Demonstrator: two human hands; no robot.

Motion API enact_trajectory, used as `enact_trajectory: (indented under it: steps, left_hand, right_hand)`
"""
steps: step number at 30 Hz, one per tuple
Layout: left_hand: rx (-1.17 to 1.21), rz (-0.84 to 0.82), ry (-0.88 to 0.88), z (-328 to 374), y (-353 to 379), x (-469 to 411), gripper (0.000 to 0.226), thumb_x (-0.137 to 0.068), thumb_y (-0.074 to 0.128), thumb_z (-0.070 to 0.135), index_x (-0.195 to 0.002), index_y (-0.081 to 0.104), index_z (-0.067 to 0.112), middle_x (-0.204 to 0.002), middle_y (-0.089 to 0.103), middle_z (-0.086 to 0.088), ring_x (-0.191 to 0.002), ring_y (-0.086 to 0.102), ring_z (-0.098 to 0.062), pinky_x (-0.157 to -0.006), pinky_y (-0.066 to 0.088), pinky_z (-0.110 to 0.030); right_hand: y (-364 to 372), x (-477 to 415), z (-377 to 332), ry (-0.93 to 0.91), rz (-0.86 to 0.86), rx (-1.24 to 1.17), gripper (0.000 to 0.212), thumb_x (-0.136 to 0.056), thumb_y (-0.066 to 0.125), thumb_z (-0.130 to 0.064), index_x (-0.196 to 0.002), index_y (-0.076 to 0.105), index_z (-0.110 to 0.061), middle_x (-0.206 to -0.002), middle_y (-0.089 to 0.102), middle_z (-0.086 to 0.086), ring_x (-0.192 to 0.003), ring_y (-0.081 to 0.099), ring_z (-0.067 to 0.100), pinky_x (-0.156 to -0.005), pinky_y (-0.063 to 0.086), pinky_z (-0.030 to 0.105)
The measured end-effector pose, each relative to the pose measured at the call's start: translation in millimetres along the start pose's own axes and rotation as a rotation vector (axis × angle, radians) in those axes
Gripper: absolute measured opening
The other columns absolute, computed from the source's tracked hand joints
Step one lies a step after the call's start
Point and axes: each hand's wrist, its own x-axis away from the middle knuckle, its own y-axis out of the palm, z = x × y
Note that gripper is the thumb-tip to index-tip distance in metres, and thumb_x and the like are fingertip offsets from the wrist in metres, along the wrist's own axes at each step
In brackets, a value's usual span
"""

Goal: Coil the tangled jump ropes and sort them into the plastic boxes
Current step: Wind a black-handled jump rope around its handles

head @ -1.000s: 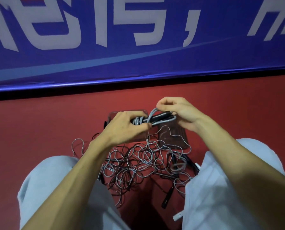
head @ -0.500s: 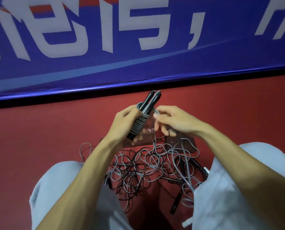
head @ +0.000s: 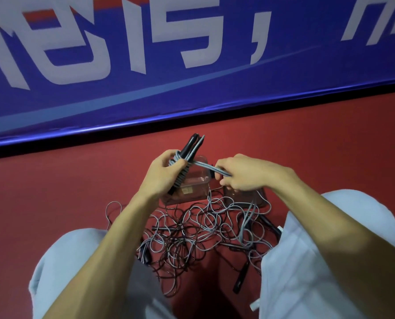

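Note:
My left hand (head: 163, 172) grips a pair of black jump rope handles (head: 189, 149) held together, tilted up and to the right, with grey cord wound round them. My right hand (head: 242, 174) pinches the grey cord (head: 205, 166) that runs taut from the handles, and the cord's slack hangs down from that hand into the pile. A tangled heap of grey and black ropes (head: 198, 229) lies on the red floor between my knees. Two clear plastic boxes sit behind the heap: one (head: 197, 188) under my left hand, the other (head: 259, 199) mostly hidden by my right hand.
A blue banner wall (head: 192, 65) with white lettering stands close behind the boxes. Loose black handles (head: 241, 278) lie in the heap near my right knee. My knees in pale trousers (head: 318, 249) flank the pile on both sides.
The handles went from lying level between both hands to tilting upright in my left hand. My right hand has moved right and pulled the grey cord taut from them.

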Motion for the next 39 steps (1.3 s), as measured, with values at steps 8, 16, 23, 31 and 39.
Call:
enact_trajectory:
  steps: [8, 16, 23, 31, 39]
  left_hand:
    - [-0.644, -0.04, 0.036, -19, -5, -14, 0.027, -0.084, 0.067, 0.035, -0.105, 0.05, 0.035, -0.087, 0.069, -0.004, -0.073, 0.066, -0.031, -0.072, 0.056, -0.044]
    - [-0.94, -0.272, 0.224, -3, 7, 5, 0.043, -0.081, 0.063, 0.037, -0.123, 0.052, 0.043, -0.081, 0.061, 0.008, -0.073, 0.055, -0.021, -0.062, 0.04, -0.031]
    - [-0.826, -0.313, 0.271, 5, 8, 14, 0.053, -0.072, 0.057, 0.079, -0.117, 0.061, 0.052, -0.076, 0.06, 0.011, -0.069, 0.053, -0.011, -0.065, 0.044, -0.03]
    - [-0.681, -0.199, 0.291, 9, -14, 12, 0.034, -0.073, 0.052, 0.066, -0.099, 0.063, 0.049, -0.076, 0.067, 0.013, -0.073, 0.061, -0.011, -0.065, 0.046, -0.028]
    - [0.118, -0.139, 0.172, 19, -19, 13, 0.039, -0.096, 0.058, 0.015, -0.13, 0.058, 0.034, -0.079, 0.071, 0.022, -0.064, 0.063, -0.006, -0.055, 0.051, -0.023]
  right_hand:
    - [1, 7, -11, -0.263, 0.156, 0.178, 0.018, -0.093, 0.052, -0.006, -0.098, 0.062, -0.02, -0.087, 0.056, -0.008, -0.087, 0.058, 0.019, -0.077, 0.051, 0.043]
    - [5, 7, -11, -0.337, 0.481, 0.167, 0.029, -0.092, 0.056, -0.006, -0.111, 0.067, -0.024, -0.098, 0.063, -0.007, -0.09, 0.059, 0.017, -0.066, 0.039, 0.028]
    - [7, -3, -1, -0.028, 0.628, -0.143, 0.021, -0.082, 0.067, -0.048, -0.086, 0.076, -0.028, -0.083, 0.069, -0.008, -0.08, 0.06, 0.013, -0.069, 0.043, 0.029]
    - [9, -16, 3, -0.003, 0.501, -0.423, 0.021, -0.09, 0.065, -0.018, -0.076, 0.072, -0.033, -0.077, 0.073, -0.002, -0.077, 0.066, 0.014, -0.072, 0.048, 0.031]
    - [17, -13, -28, -0.105, 0.25, -0.828, 0.029, -0.103, 0.04, -0.019, -0.082, 0.058, -0.01, -0.06, 0.059, -0.002, -0.05, 0.055, 0.014, -0.055, 0.044, 0.028]
